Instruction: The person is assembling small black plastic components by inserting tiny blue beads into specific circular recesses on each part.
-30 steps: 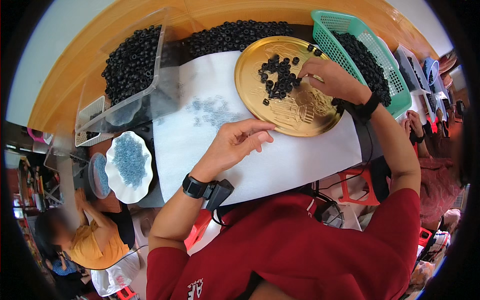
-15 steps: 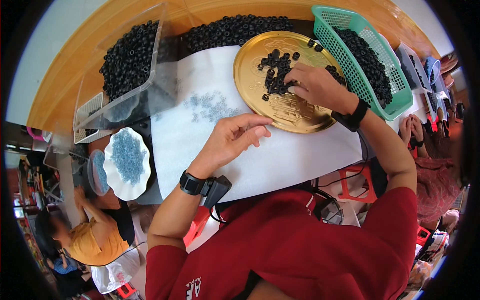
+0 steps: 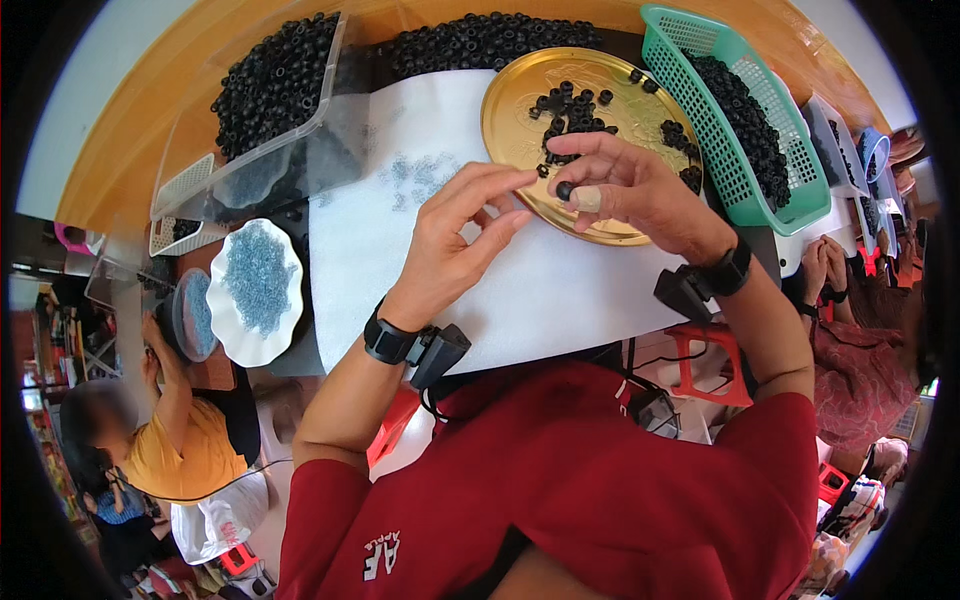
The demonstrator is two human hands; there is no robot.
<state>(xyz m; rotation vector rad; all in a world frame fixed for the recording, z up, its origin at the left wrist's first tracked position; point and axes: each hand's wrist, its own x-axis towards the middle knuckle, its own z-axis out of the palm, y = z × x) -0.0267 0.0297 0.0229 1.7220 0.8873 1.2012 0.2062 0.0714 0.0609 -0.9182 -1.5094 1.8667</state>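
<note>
My right hand (image 3: 640,195) is over the near rim of a round golden tray (image 3: 515,95). A small round black part (image 3: 565,190) sits at its thumb tip, held against the fingers. A beige wrap covers that thumb. Several loose black ring-like parts (image 3: 572,115) lie on the tray behind the hand. Just left of the tray hovers my left hand (image 3: 465,225), above a white foam sheet (image 3: 400,310). Its thumb and index finger are apart, and nothing shows between them. Small clear bits (image 3: 415,180) lie scattered on the sheet beyond it.
A clear bin (image 3: 270,95) of black parts stands at far left, beside a black heap (image 3: 490,45). At right is a green basket (image 3: 810,195) of the same. A white scalloped dish (image 3: 225,335) holds bluish clear bits. Other people sit at both sides.
My right hand has come back from the pile on the tray toward me, now with a black part at its fingertips. My left hand has risen slightly, its thumb and index finger spreading.
</note>
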